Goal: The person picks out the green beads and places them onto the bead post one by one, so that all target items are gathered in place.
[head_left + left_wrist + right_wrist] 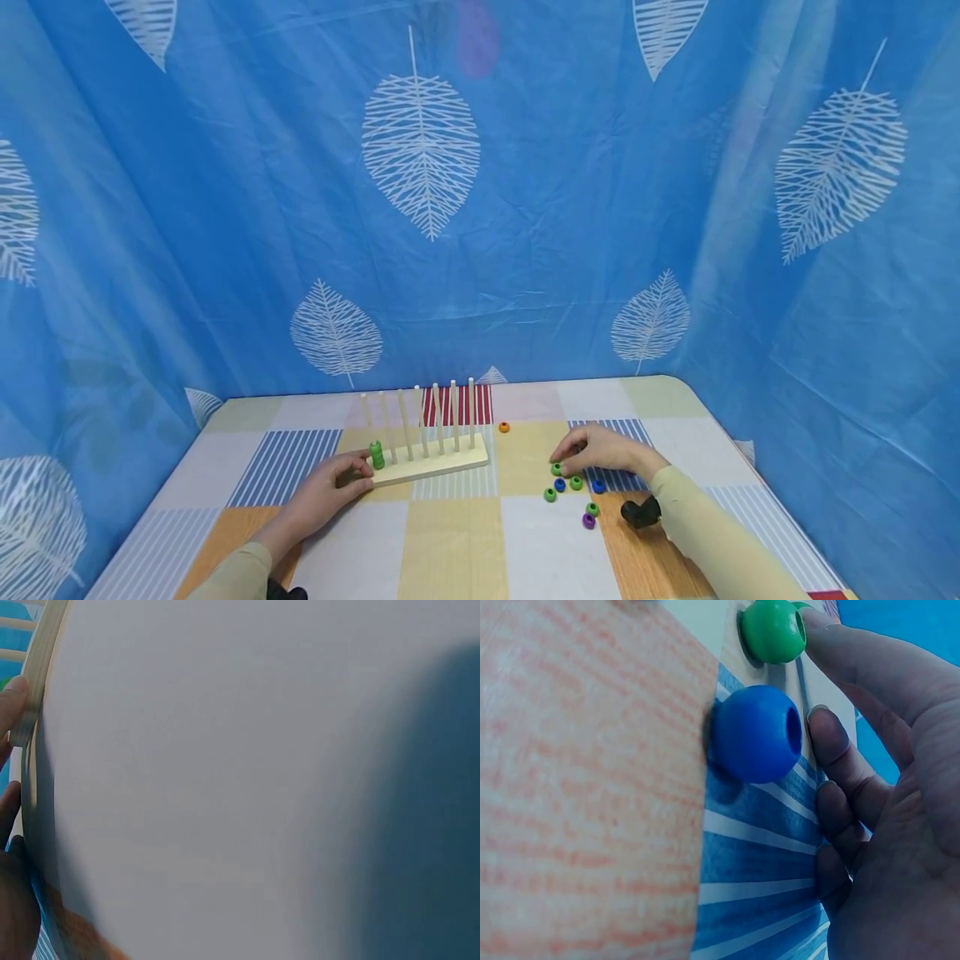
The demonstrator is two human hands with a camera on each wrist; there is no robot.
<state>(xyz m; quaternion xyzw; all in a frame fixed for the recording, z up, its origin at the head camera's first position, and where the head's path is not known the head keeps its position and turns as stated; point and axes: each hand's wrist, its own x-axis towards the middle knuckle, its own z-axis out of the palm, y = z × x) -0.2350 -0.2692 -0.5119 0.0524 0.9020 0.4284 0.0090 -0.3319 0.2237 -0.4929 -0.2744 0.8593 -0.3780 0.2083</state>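
A pale wooden peg board with several upright pegs stands left of centre. Green beads are stacked on its leftmost peg. My left hand grips the board's left end, with the thumb at the front edge; in the left wrist view the board shows only at the left border. On the right, my right hand reaches down over loose beads, thumb and index finger pinching a green bead. Close by in the right wrist view lie a blue bead and another green bead.
Around the right hand lie a blue bead, several green beads and a purple bead. An orange bead sits farther back. The patchwork tablecloth covers the table, and a blue leaf-print curtain encloses its back and sides.
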